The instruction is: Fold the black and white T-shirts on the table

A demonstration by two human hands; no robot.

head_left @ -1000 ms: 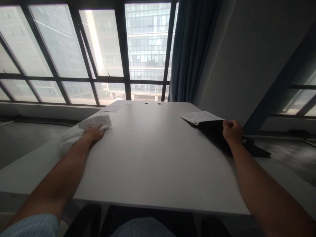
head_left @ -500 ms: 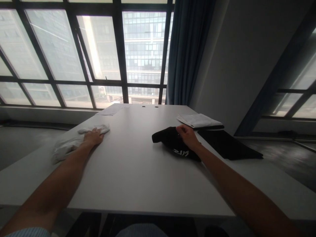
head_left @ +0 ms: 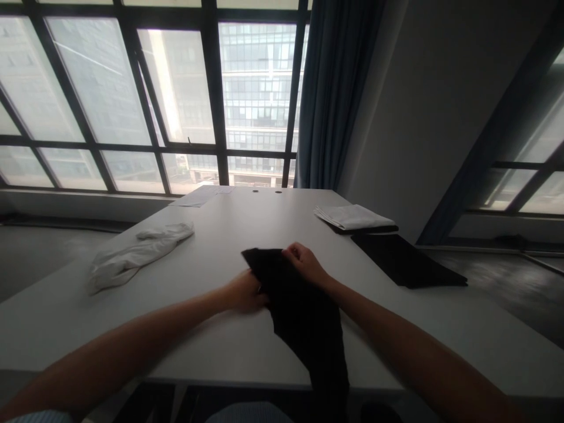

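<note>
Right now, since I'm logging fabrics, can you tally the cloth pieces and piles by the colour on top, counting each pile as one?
Black: 2 (the cloth held in the right hand, namely the black cloth; the flat dark pile at right)
White: 2 (the crumpled cloth at left; the folded pile)
Total: 4

- Daylight pours through the windows (head_left: 176, 82) at 11 o'clock, panes glaring.
- Pale sheen on the table (head_left: 247, 220) toward 12; dim at 6.
- Wall (head_left: 418, 117) at 2 shadowed.
- Left hand (head_left: 244, 292) slightly blurred; black cloth (head_left: 308, 311) nearly featureless.
- Window frames (head_left: 62, 76) slant, stretched, at 10.
</note>
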